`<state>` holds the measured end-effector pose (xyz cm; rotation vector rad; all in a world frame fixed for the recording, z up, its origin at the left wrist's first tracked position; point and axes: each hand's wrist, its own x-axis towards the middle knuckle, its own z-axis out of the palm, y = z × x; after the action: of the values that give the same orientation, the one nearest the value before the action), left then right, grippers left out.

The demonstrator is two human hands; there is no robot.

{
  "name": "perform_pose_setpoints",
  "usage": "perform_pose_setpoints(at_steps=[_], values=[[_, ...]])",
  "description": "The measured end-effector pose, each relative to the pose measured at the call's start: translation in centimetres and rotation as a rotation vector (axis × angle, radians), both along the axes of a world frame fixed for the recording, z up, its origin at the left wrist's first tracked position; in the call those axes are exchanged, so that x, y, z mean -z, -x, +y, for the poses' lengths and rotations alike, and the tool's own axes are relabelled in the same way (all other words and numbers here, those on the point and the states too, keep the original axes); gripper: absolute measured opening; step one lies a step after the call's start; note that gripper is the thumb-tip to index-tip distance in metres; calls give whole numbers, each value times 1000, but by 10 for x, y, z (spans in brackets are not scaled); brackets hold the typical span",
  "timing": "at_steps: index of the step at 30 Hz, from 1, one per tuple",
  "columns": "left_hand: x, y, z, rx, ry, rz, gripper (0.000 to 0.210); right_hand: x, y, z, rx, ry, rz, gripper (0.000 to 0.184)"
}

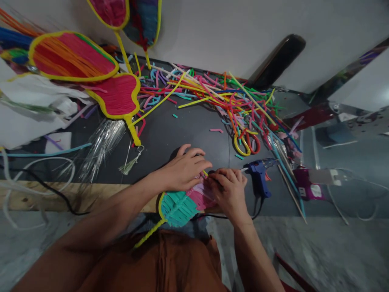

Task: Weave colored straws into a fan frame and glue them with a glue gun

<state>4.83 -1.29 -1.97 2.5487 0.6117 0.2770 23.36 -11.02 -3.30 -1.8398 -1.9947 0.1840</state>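
A paddle-shaped pipe-cleaner craft (180, 209) lies at the table's front edge, partly overhanging it. Its near part is teal and the far part pink, with a yellow rim and a twisted yellow handle (150, 234) pointing toward my body. Across its upper side rests my left hand (188, 168), fingers stretched out flat and pointing right. My right hand (229, 188) is bent over the pink end, fingertips pinched together beside a short yellow strip (205, 173). Those fingers hide what lies between them. Just right of that hand is a blue glue gun (259, 174).
Loose colored pipe cleaners (209, 91) are heaped along the wall, with scissors (241, 145) at their near side. Finished pink paddles (118, 95) and silver tinsel (105, 140) occupy the left. A purple box (310, 190) stands at right. Cables (68, 202) cross the left edge.
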Motion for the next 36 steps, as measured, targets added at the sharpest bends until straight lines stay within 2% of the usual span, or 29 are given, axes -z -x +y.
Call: perform_pose_setpoints(at_steps=[6,15,21,30,36], values=[[-1,0,-1,-5,-3,8,37,0,-3,1,-14,-34,8,13],[-1,0,-1,-3,-16,6,35,-6,2,0,-65,-112,-130,15],[0,0,0,3,-12,-6,30,-2,0,0,-73,-108,-134,16],[1,0,0,4,-8,-20,22,-2,1,-6,-80,-105,-107,9],[-1,-1,0,6,-3,-6,16,-2,0,-9,-71,-83,-99,12]])
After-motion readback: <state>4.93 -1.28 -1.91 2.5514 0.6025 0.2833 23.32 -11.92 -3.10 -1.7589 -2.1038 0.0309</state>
